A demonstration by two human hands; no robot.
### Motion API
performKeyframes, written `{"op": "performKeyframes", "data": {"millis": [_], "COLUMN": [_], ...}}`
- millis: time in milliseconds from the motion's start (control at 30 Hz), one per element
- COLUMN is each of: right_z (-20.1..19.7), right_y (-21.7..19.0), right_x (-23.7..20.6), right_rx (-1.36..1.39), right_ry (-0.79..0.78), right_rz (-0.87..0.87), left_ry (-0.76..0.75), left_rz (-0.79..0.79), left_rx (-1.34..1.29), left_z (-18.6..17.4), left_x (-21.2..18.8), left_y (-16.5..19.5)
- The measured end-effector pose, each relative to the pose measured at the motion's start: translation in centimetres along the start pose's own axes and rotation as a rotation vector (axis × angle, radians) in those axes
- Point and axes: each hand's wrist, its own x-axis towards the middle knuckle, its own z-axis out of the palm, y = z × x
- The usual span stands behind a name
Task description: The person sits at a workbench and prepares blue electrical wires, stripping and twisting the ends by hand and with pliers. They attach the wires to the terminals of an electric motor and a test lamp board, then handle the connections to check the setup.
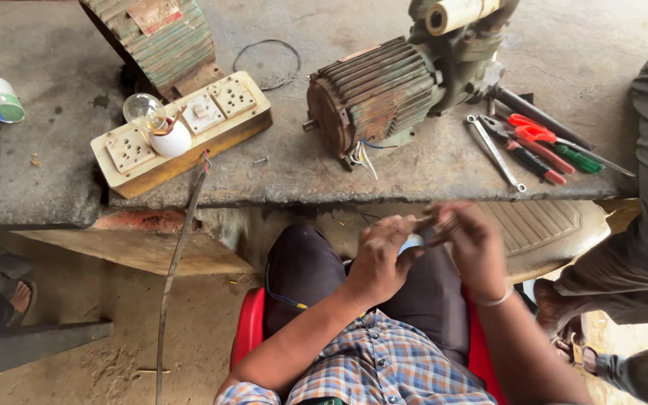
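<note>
1. Over the lap, just below the bench edge, both hands meet on one small object (pixel 423 231), pale with a dark end; it is blurred and I cannot tell what it is.
2. Left hand (pixel 378 262) has its grip curled up under the small object, fingertips pinching its lower part.
3. Right hand (pixel 475 244) pinches it from the other side, fingers pressed together at the top; a thin band sits on that wrist.
4. Below the hands, dark trousers, a checked shirt and a red seat (pixel 250 324).
5. Up on the bench (pixel 54 180), straight ahead: a rusty ribbed motor (pixel 373 97) with loose wires hanging from its base.
6. Right of the motor, a spanner (pixel 495 152), red-handled pliers (pixel 528 135) and screwdrivers lie close together.
7. Left of it, a wooden socket board (pixel 223 124) carries a clear bulb (pixel 144 111).
8. Far right, another person's leg (pixel 639 255) stands beside the bench.
</note>
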Motion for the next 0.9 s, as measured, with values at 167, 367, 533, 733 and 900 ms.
{"op": "performKeyframes", "data": {"millis": [167, 367, 533, 733, 900], "right_z": [-2.2, 0.4, -0.7, 0.0, 0.7], "right_y": [-7.1, -9.5, -10.8, -9.1, -6.5], "right_x": [1.6, 4.3, 5.5, 3.9, 0.8], "right_rx": [-0.475, -0.911, -0.927, -1.143, -1.147], "right_ry": [-0.008, 0.170, 0.227, 0.193, 0.222], "right_rz": [-0.376, -0.842, -0.922, -1.017, -0.790], "left_ry": [-0.001, 0.126, 0.158, 0.145, 0.145], "left_rz": [-0.030, -0.194, -0.251, -0.314, -0.102], "left_rx": [0.048, 0.093, 0.077, 0.007, 0.072], "left_z": [-2.3, -6.1, -9.2, -9.8, -9.5], "left_x": [-0.1, -0.4, -2.1, -1.9, 0.9], "left_y": [1.9, 1.7, 3.3, 5.7, 8.0]}}
